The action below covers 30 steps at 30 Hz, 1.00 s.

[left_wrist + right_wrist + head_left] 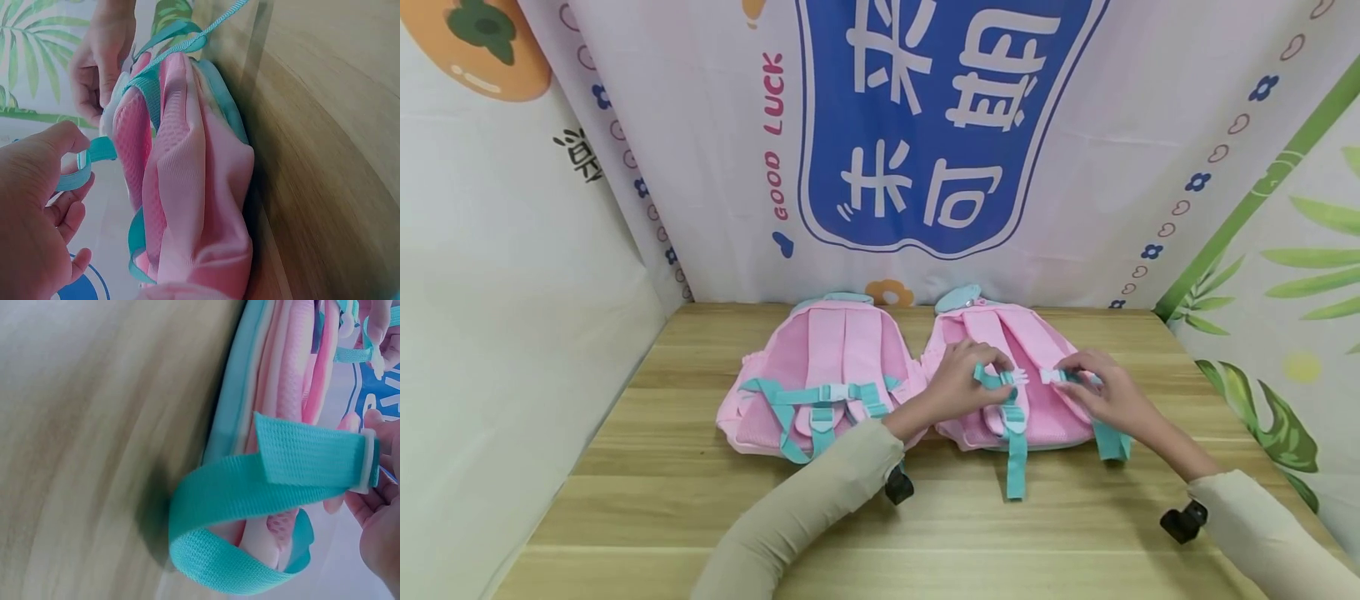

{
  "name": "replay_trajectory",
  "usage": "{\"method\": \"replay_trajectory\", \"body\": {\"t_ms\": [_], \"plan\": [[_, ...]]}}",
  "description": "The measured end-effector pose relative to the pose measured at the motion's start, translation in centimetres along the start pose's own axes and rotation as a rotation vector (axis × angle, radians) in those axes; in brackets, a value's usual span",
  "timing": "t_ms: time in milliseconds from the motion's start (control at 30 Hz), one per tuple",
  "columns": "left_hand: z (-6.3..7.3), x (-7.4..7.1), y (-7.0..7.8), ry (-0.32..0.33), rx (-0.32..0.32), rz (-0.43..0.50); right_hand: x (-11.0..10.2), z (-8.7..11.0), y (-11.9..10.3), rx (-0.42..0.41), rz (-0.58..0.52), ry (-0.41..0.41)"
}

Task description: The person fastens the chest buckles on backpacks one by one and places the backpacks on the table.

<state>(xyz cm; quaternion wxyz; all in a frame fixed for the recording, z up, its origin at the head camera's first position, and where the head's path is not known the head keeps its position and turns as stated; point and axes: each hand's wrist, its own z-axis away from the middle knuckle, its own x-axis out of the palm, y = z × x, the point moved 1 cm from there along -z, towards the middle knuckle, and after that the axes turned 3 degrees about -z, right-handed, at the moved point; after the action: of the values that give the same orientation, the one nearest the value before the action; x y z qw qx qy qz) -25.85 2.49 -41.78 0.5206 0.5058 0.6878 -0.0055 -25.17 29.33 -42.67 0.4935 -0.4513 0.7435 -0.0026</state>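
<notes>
A pink backpack (pixel 1058 421) lies on the right with its straps facing up. My left hand (pixel 958 379) pinches its teal chest strap (pixel 75 180) close to the white pronged buckle half (pixel 1018 377). Across a small gap, my right hand (pixel 1101 392) grips the white socket half (pixel 1051 376) between thumb and fingers. The two buckle halves point at each other, apart, above the shoulder straps. In the right wrist view, a wide teal strap (pixel 312 453) loops down from the right hand's fingers. Fingers hide part of each buckle half.
A second pink backpack (pixel 827 333) lies directly to the left, its white chest buckle (pixel 837 392) joined across its straps. Both rest on a wooden table (pixel 647 492) against a printed cloth backdrop (pixel 730 208). A loose teal strap end (pixel 1017 471) hangs toward the front.
</notes>
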Motion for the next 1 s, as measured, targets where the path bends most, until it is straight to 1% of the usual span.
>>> {"method": "replay_trajectory", "body": {"t_ms": [167, 367, 500, 800, 1000], "plan": [[-0.4, 0.6, 0.2, 0.033, -0.01, 0.01, -0.3, -0.1, 0.2, -0.02, -0.016, 0.006], [-0.7, 1.3, 0.4, 0.048, -0.032, -0.02, -0.2, -0.2, 0.3, 0.004, -0.007, -0.019], [-0.8, 1.6, 0.4, 0.058, -0.035, -0.032, -0.2, -0.3, 0.3, -0.014, -0.015, -0.022], [-0.9, 2.0, 0.2, 0.035, -0.064, -0.043, 0.0, -0.3, 0.4, -0.049, -0.041, -0.021], [-1.0, 2.0, 0.2, 0.031, -0.056, -0.062, 0.0, -0.4, 0.3, -0.055, -0.03, -0.041]]}}
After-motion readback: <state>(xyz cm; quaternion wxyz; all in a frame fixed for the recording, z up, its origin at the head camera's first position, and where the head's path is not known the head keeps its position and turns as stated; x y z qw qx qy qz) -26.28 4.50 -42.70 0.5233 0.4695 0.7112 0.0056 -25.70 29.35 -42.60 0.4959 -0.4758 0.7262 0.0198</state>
